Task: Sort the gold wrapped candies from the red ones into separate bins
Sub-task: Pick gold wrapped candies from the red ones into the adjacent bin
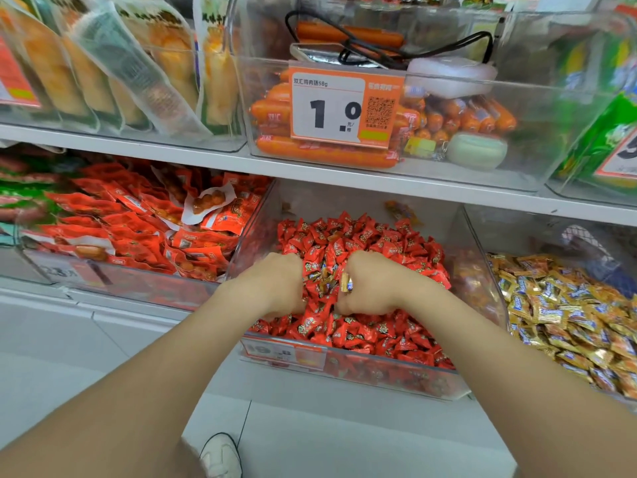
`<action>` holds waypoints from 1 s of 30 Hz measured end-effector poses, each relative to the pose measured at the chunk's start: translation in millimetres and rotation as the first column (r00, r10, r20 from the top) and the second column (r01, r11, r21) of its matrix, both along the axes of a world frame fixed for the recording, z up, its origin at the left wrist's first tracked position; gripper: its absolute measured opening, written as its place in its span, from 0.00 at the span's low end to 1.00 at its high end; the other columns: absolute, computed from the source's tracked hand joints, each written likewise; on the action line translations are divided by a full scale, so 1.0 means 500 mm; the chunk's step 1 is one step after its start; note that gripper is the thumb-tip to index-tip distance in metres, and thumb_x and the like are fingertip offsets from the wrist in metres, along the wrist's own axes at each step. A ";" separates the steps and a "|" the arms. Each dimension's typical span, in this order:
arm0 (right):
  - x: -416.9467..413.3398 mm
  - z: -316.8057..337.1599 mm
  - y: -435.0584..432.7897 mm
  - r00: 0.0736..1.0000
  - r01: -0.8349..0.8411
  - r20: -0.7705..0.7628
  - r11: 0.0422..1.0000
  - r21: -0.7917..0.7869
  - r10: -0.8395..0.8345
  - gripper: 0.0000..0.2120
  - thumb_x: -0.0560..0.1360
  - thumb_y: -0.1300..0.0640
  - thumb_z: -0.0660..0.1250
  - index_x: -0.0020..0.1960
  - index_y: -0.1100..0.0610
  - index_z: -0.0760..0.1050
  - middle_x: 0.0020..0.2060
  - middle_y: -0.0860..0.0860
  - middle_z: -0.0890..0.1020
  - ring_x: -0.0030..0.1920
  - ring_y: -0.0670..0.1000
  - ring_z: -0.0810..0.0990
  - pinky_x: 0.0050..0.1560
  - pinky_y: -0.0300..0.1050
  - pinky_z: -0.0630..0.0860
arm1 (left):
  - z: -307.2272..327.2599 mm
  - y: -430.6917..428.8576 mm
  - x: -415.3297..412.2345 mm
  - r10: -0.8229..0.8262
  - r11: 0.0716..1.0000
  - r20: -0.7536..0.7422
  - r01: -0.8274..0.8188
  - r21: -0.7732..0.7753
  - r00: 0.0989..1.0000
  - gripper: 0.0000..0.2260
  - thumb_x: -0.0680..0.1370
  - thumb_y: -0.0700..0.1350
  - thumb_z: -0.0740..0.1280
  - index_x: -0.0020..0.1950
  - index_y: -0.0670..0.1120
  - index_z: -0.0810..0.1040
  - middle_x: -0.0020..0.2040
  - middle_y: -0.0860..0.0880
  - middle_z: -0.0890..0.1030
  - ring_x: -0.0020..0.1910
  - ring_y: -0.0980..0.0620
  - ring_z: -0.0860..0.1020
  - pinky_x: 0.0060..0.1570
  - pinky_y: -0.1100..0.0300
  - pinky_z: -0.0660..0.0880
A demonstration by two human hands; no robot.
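Observation:
A clear bin point(379, 376) on the lower shelf is heaped with red wrapped candies point(362, 243). Both my hands are in this pile, knuckles up, side by side. My right hand point(374, 286) pinches a gold wrapped candy point(345, 282) at its inner side. My left hand point(275, 284) has its fingers curled down into the pile around candies; which ones is hidden. A few gold wrappers point(325, 279) show among the red ones between the two hands. To the right, another clear bin point(517, 232) holds a heap of gold wrapped candies point(558, 305).
Left of the red candy bin stands a bin of red snack packets point(138, 222). Above, a white shelf point(344, 179) carries a clear bin of orange sausages point(324, 154) with a price tag point(344, 105). Below are a white floor and my shoe point(220, 457).

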State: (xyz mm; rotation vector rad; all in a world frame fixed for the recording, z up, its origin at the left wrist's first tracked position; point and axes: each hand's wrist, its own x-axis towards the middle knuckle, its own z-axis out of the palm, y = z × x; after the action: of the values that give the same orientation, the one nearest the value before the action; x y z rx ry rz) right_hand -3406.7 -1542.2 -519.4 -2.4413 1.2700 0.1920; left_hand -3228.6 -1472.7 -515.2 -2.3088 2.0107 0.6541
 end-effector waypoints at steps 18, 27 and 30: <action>0.001 0.019 0.029 0.987 0.162 -0.018 0.984 0.071 -0.161 0.25 0.70 0.41 0.80 0.37 0.58 0.71 0.28 0.51 0.73 0.29 0.51 0.71 0.28 0.43 0.65 | -0.001 0.002 -0.010 0.025 0.999 -0.088 -0.028 -0.030 0.996 0.16 0.77 0.50 0.70 0.35 0.41 0.75 0.34 0.46 0.79 0.31 0.48 0.77 0.30 0.54 0.74; 0.023 0.019 0.039 0.969 0.242 0.001 0.946 0.215 -0.248 0.12 0.70 0.53 0.78 0.37 0.60 0.81 0.30 0.55 0.84 0.25 0.52 0.75 0.29 0.41 0.72 | 0.011 -0.001 -0.022 0.130 0.964 -0.309 -0.193 -0.183 0.942 0.17 0.82 0.53 0.59 0.39 0.44 0.68 0.37 0.46 0.75 0.32 0.47 0.70 0.32 0.56 0.67; 0.028 0.012 0.044 0.973 0.230 -0.009 0.956 0.181 -0.233 0.12 0.68 0.51 0.79 0.39 0.60 0.83 0.27 0.51 0.83 0.25 0.52 0.77 0.31 0.42 0.75 | 0.011 -0.003 -0.018 0.111 0.969 -0.339 -0.178 -0.173 0.934 0.13 0.81 0.50 0.62 0.41 0.45 0.66 0.36 0.46 0.73 0.30 0.47 0.69 0.32 0.55 0.70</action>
State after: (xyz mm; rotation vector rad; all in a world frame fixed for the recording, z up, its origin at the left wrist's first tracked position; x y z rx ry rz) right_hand -3392.5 -1520.1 -513.6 -2.1190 1.4528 0.2176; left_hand -3237.6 -1474.3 -509.5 -2.6386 2.1405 0.9425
